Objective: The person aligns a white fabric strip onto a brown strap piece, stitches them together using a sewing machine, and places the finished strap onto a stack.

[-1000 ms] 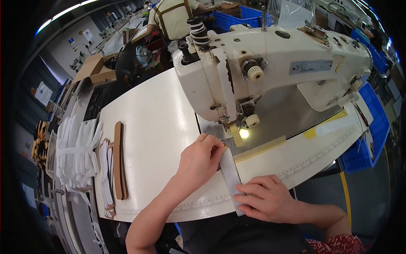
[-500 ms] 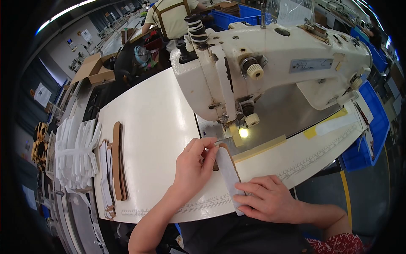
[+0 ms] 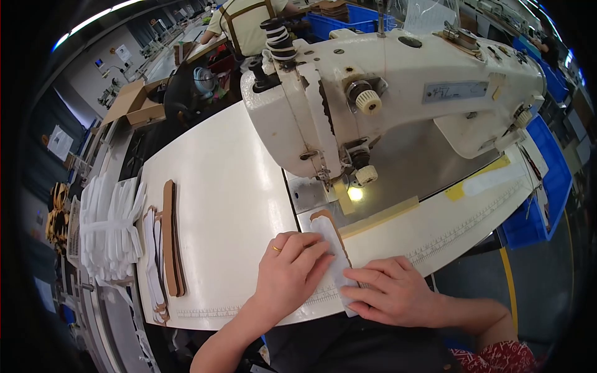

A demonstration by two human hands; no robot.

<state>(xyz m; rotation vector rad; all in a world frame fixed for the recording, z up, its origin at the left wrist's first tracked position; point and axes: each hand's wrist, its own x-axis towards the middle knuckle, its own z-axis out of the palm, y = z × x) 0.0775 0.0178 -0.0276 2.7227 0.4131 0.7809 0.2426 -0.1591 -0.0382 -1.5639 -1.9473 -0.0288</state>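
Observation:
A brown strip with a white strip laid over it (image 3: 324,225) lies aslant on the white table, its rounded far end just short of the sewing machine's presser foot. Brown shows along its top and right edges. My left hand (image 3: 291,268), a ring on one finger, is closed with bent fingertips at the white strip's left side, around its middle. My right hand (image 3: 388,292) grips the near end from the right, fingers folded over the edge. The sewing machine (image 3: 398,81) stands beyond both hands, its small lamp (image 3: 355,194) lit by the needle.
Brown strips (image 3: 170,236) and white-and-brown pieces (image 3: 155,267) lie at the table's left. A tied bundle of white strips (image 3: 109,227) is beside them. A ruler scale (image 3: 460,222) runs along the near edge. Blue bin (image 3: 544,186) at right; a person (image 3: 245,25) sits behind.
My left hand has moved from the strip's far end back toward me, down to its middle, uncovering the rounded tip. My right hand keeps its grip, and the camera view has shifted slightly.

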